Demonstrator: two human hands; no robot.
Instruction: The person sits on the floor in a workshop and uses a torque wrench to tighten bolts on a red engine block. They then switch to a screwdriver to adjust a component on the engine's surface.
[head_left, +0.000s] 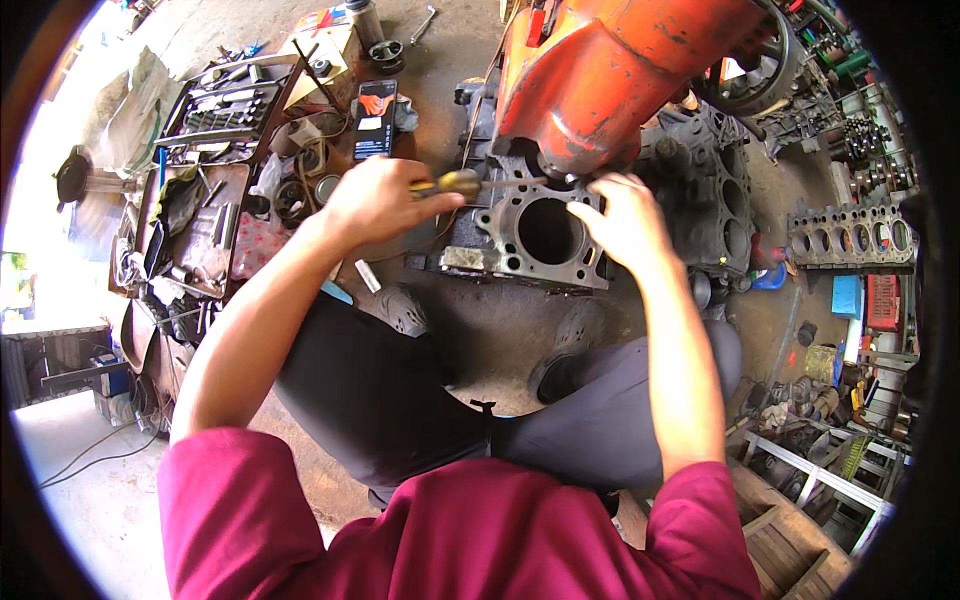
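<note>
My left hand (375, 203) is closed round the yellow and dark handle of a screwdriver (458, 184). Its thin shaft points right, toward the lower end of an orange machine head (590, 80). My right hand (630, 222) is at the right of that lower end, fingertips close to the metal spindle (555, 170). Its thumb stands apart from the fingers, over the edge of a large round bore. Whether the right fingertips touch the spindle is hard to see. Below both hands lies a grey engine block (520, 262), partly covered by the machine head.
A second engine block (730, 200) stands to the right, with a cylinder head (850, 238) beyond it. At left are a tray of tools (225, 105) and a metal tray of loose parts (240, 190). A phone (376, 120) stands upright behind my left hand. My legs straddle the floor below the block.
</note>
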